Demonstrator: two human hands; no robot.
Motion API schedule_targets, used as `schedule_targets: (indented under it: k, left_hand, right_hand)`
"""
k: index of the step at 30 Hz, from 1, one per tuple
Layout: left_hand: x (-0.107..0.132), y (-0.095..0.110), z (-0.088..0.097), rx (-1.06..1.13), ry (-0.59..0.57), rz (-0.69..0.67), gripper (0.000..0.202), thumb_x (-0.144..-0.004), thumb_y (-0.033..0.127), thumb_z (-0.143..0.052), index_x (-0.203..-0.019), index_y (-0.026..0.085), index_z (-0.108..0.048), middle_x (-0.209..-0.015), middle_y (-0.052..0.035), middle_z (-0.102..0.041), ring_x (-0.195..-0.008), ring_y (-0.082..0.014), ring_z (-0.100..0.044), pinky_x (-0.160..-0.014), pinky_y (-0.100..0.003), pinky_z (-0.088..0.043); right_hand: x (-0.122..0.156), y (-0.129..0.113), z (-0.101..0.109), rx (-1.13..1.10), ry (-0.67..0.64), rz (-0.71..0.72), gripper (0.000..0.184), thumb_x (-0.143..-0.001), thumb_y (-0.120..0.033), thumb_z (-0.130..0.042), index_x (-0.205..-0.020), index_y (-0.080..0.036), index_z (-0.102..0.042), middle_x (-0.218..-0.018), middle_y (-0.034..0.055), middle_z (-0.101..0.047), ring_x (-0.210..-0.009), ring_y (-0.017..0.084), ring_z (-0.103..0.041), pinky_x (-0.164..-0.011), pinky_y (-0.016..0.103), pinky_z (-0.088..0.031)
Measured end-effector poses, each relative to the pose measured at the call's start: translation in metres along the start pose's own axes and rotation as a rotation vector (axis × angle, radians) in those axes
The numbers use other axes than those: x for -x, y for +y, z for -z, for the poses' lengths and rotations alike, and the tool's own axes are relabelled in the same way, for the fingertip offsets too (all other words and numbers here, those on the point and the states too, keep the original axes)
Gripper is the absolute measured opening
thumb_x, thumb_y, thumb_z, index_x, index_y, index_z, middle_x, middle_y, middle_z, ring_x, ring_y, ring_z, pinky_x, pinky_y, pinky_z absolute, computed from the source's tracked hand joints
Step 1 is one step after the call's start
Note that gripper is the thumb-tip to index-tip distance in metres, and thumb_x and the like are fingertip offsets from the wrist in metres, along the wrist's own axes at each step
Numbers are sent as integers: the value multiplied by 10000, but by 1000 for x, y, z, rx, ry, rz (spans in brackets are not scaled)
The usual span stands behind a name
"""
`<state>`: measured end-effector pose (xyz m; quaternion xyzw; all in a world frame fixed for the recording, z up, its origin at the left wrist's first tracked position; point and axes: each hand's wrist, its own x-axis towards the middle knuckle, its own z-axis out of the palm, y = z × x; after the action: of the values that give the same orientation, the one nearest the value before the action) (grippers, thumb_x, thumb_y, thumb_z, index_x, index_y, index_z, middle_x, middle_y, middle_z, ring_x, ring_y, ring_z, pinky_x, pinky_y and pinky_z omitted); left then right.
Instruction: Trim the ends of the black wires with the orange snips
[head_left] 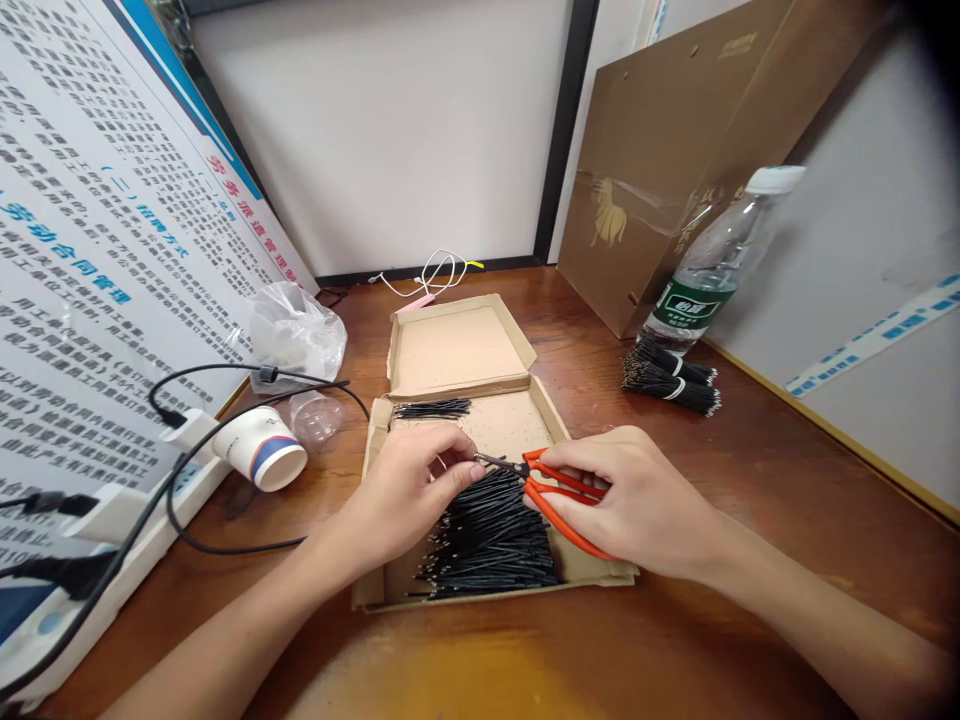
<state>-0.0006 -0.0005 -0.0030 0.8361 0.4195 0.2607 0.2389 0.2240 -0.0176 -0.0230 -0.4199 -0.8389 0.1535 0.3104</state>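
Right hand (637,490) closed around the orange-handled scissors (551,510), fingers and thumb on the two grips, with the dark blades pointing left above the near part of an open cardboard box (525,415). At the blade tips the left hand (420,480) has its thumb and forefinger brought to a narrow pinch; whether a wire is caught there is too small to tell. Beneath both hands, a thick pile of short black wires (495,535) lies in the box, many with pale ends facing left, and a smaller bunch (431,408) lies near the box's far left corner. The lid (461,345) is folded back flat, away from the person, with a white cable (446,262) just beyond it on the brown worktop (480,660). To the right, tied black wire bundles (667,378) rest in front of a green-labelled water bottle (694,300), beside a tall brown carton (660,150). To the left, a tipped paper cup (259,445) lies against a white power strip (142,535), near a clear plastic bag (296,330).
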Motion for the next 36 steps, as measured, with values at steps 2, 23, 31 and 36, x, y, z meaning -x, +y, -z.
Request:
schedule_targets:
  k: [2, 23, 31, 36]
  left_hand:
    - [0, 0, 0, 2, -4, 0, 91, -871, 167, -600, -784, 153, -623, -748, -5, -637, -708, -142, -557, -646, -251, -410]
    - [-2, 1, 0, 13, -11, -5, 92, -866, 154, -611, -775, 150, -623, -755, -9, -643, -712, -137, -553, -635, -243, -407]
    - [-1, 1, 1, 6, -11, -8, 98, -867, 161, -610, -770, 155, -626, -743, -4, -642, -698, -137, -553, -640, -251, -408]
    - [-1, 0, 1, 10, -11, -11, 96, -869, 166, -607, -776, 154, -628, -756, -6, -647, -707, -137, -559, -642, -250, -412]
  right_hand:
    - [0, 1, 0, 19, 6, 16, 204, -822, -222, -566, -670, -148, -678, -487, -46, -422, -477, 82, -273, -481, 253, -260]
    - [0, 2, -1, 20, 33, 30, 199, -835, -229, -561, -702, -145, -682, -486, -43, -449, -457, 77, -301, -476, 247, -267]
    - [-1, 2, -1, 38, 19, 46, 242, -852, -246, -545, -663, -155, -666, -480, -40, -429, -466, 85, -268, -474, 254, -255]
    - [0, 1, 0, 19, 29, 30, 215, -837, -238, -558, -686, -149, -682, -482, -46, -407, -467, 82, -266, -476, 247, -260]
